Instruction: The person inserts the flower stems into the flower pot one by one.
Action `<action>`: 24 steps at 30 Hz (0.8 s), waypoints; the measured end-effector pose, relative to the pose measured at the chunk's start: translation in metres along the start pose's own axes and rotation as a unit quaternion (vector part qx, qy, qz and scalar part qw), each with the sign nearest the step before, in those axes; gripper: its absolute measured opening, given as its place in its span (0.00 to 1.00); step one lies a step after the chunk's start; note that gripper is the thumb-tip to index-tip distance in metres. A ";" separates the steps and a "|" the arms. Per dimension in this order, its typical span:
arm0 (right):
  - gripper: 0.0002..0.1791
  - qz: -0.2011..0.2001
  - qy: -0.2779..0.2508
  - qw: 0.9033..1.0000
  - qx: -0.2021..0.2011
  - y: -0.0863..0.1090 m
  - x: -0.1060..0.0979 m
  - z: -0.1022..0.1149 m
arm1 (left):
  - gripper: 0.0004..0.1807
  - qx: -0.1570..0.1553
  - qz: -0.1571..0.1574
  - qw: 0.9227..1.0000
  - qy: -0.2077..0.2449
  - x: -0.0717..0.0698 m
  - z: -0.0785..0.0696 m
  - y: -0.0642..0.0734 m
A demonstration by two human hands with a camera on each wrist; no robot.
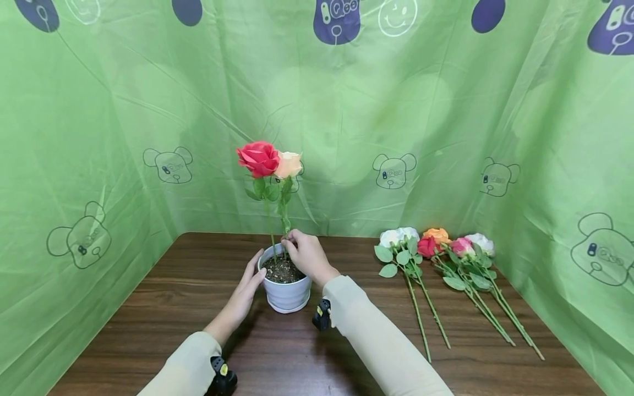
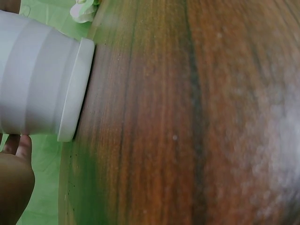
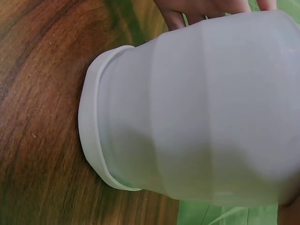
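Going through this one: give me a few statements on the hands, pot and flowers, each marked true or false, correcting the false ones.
1. The left hand touches the pot. True.
2. The right hand holds the red rose. False: it pinches the stem of the peach rose.
3. The pot stands upright on the table. True.
4. The loose flowers lie left of the pot. False: they lie to its right.

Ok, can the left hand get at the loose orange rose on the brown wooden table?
Probably not easily: the round white ridged pot and the right hand are between the left hand and the orange rose.
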State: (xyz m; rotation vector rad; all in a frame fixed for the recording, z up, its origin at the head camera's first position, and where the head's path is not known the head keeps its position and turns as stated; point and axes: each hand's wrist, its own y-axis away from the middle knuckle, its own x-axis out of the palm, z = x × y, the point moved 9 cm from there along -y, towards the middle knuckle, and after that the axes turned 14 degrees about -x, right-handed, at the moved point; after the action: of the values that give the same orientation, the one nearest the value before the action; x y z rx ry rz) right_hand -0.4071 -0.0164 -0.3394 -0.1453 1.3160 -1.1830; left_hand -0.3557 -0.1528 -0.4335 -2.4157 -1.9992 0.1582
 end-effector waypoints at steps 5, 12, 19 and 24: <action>0.05 0.010 -0.003 1.000 0.015 0.000 0.001 -0.003 | 0.31 -0.002 0.000 1.000 0.000 0.000 0.000 0.000; 0.07 0.004 0.006 1.000 0.021 0.000 0.001 -0.006 | 0.32 0.002 0.004 1.000 0.006 0.000 0.000 0.000; 0.07 0.006 0.013 1.000 0.021 0.001 0.001 -0.006 | 0.32 0.001 0.001 1.000 0.006 -0.001 0.000 0.000; 0.05 0.021 0.016 1.000 0.014 0.001 0.001 -0.002 | 0.31 0.000 0.001 1.000 0.002 0.000 0.000 0.001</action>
State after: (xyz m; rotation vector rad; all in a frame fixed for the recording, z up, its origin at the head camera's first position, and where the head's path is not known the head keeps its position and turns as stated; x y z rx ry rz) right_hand -0.4089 -0.0158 -0.3416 -0.0786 1.3227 -1.1726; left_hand -0.3552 -0.1533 -0.4332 -2.4156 -1.9946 0.1542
